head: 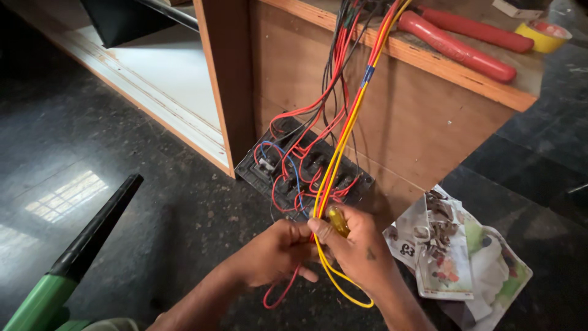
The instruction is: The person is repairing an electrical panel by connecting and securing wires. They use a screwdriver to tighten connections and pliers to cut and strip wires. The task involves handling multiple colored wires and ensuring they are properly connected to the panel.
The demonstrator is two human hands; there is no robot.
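A black switch panel (306,168) leans back-side up against a wooden bench, wired with red, blue and black wires. A bundle of yellow and red wires (349,116) runs down from the bench top to my hands. My right hand (352,245) grips a screwdriver with a yellow translucent handle (337,221) and pinches the yellow wires. My left hand (278,251) holds the same wires just beside it, with a red wire loop (278,297) hanging below. A yellow wire loop (346,288) droops under my right wrist.
On the bench top lie a tool with long red handles (459,46) and a roll of yellow tape (542,35). Opened plastic and paper packets with small metal parts (453,245) lie on the dark floor at right. A green and black tool (73,257) points in from lower left.
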